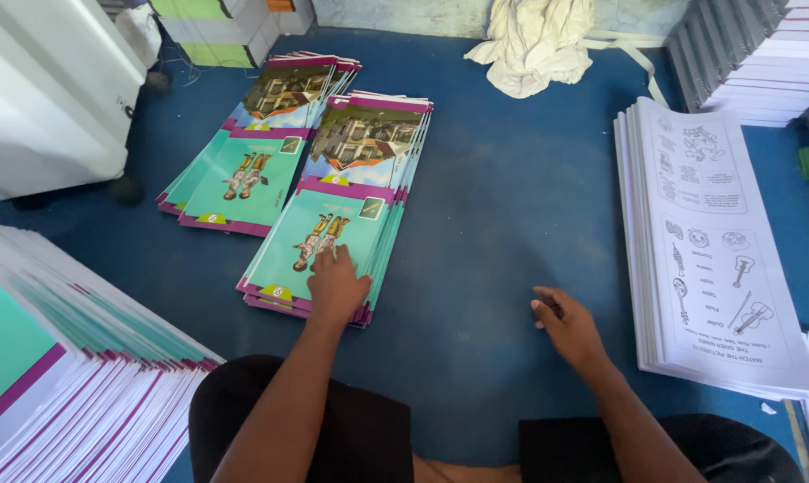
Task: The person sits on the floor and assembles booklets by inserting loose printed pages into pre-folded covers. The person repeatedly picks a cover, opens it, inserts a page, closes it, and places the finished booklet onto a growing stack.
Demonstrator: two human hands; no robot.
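We see the left hand pressing flat, fingers slightly spread, on the near cover stack. The right hand hovers right of that stack, fingers loosely curled, holding nothing. Further right lie white printed sheets; beyond the stack's left, another cover stack.

No packages, labels, signs or screens show, only stacked printed booklets.

Two cover stacks lay side by side ahead-left on the floor; printed sheets lay right.
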